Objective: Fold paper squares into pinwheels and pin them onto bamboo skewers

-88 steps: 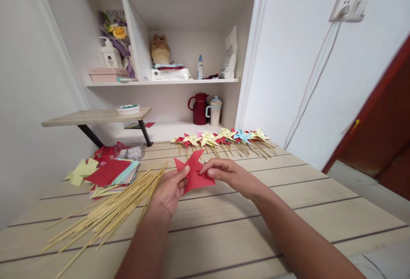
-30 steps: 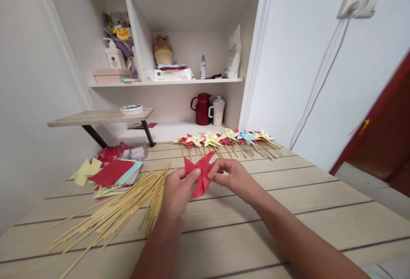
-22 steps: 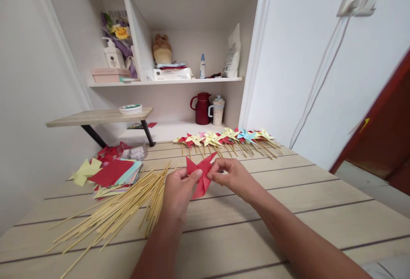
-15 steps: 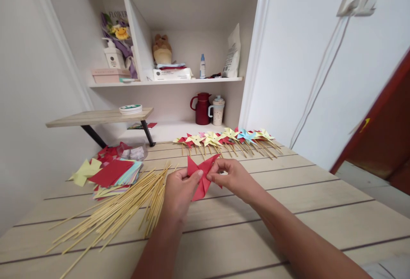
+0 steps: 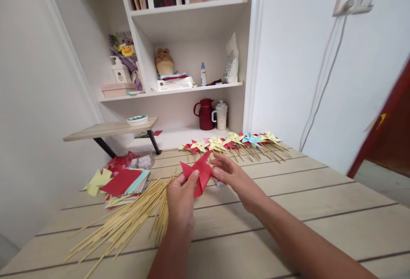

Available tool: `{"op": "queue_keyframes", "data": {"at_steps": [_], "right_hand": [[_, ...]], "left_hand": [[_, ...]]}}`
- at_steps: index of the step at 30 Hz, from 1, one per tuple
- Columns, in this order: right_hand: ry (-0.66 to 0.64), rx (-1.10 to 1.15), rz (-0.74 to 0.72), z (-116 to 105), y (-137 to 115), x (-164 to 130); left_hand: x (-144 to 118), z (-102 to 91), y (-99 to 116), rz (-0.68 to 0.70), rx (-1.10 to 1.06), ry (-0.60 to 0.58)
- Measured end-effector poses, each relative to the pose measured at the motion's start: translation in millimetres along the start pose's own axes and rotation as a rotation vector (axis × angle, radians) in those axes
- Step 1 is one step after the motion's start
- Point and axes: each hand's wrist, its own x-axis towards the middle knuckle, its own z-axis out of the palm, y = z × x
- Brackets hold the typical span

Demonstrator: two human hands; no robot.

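Note:
A red paper pinwheel [image 5: 203,171] is held above the table by my left hand [image 5: 180,198], its thumb pressed on the front near the middle. My right hand [image 5: 235,180] is at the pinwheel's right edge, fingers apart and slightly curved; whether the fingertips touch the paper I cannot tell. No stick shows on this pinwheel. To the left of my left hand lies a loose heap of thin wooden sticks [image 5: 128,219]. Beyond my hands, finished pinwheels [image 5: 218,144] in yellow, red and blue lie in a row on their sticks.
Stacked coloured paper squares [image 5: 123,182], a yellow folded paper [image 5: 97,182] and red paper pieces [image 5: 120,163] lie at the left, near a small raised shelf [image 5: 109,128]. A dark red jug [image 5: 205,114] and a cup [image 5: 221,116] stand at the back by the wall.
My right fingers have loosened from their pinch at the pinwheel's middle and spread apart at its right side. My left hand keeps its hold. The view has tilted and shifted slightly.

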Motion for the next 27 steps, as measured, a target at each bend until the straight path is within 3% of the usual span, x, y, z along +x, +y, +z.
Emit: {"op": "queue_keyframes", "data": {"at_steps": [3, 9, 15, 22, 27], "right_hand": [[-0.075, 0.019, 0.000, 6.2, 0.1, -1.4], [0.016, -0.059, -0.044, 4.6, -0.5, 1.7], [-0.073, -0.008, -0.094, 4.5, -1.3, 1.7], [-0.079, -0.111, -0.060, 3.4, -4.3, 0.7], [-0.082, -0.168, -0.050, -3.7, -5.1, 4.0]], "left_hand": [[0.9, 0.2, -2.7, 0.011, 0.012, -0.007], [0.2, 1.1, -6.0, -0.001, 0.025, -0.061], [-4.8, 4.6, -5.6, 0.000, 0.047, -0.084], [-11.6, 9.0, -3.7, -0.030, 0.048, -0.110], [-6.8, 5.1, -6.0, -0.073, 0.064, -0.227]]}}
